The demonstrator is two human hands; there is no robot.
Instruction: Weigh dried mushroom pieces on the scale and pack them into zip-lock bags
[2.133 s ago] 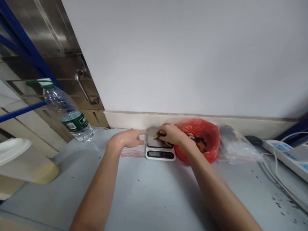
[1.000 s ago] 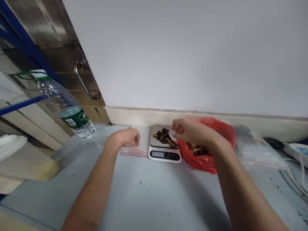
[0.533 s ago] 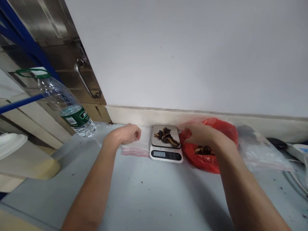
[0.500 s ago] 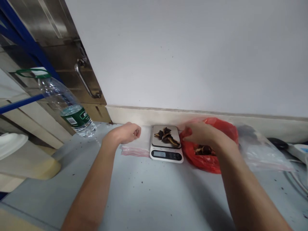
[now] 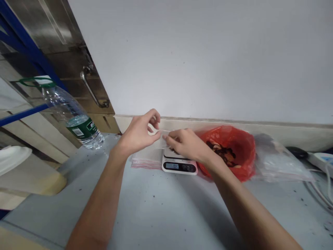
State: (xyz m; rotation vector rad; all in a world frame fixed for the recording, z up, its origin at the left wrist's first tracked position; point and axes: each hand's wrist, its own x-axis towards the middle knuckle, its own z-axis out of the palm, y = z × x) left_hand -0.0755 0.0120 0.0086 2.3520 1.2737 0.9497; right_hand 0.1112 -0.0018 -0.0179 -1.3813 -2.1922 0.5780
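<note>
A small clear plastic bag (image 5: pixel 163 143) is stretched between my two hands, left of and partly over the scale. My left hand (image 5: pixel 142 131) grips its left edge, thumb out and fingers curled. Pinched fingers of my right hand (image 5: pixel 187 143) hold the bag's other side, above the weighing plate. The white kitchen scale (image 5: pixel 166 168) has a lit display; my right hand hides most of its plate and the dried brown pieces on it. A stack of zip bags (image 5: pixel 145 162) lies flat to the left. To the right, a red plastic bag (image 5: pixel 243 146) stands open around more dried brown pieces (image 5: pixel 225 154).
A large water bottle (image 5: pixel 80 126) stands at the left, near a whitish plastic container (image 5: pixel 31 173). Clear bags (image 5: pixel 281 161) lie right of the red bag, beside a white device with cables (image 5: pixel 324 159). A wall (image 5: pixel 208 69) rises behind the grey table (image 5: pixel 156 215).
My right hand has moved left from the red bag to above the scale. My left hand has risen slightly, and a clear bag is now between both hands.
</note>
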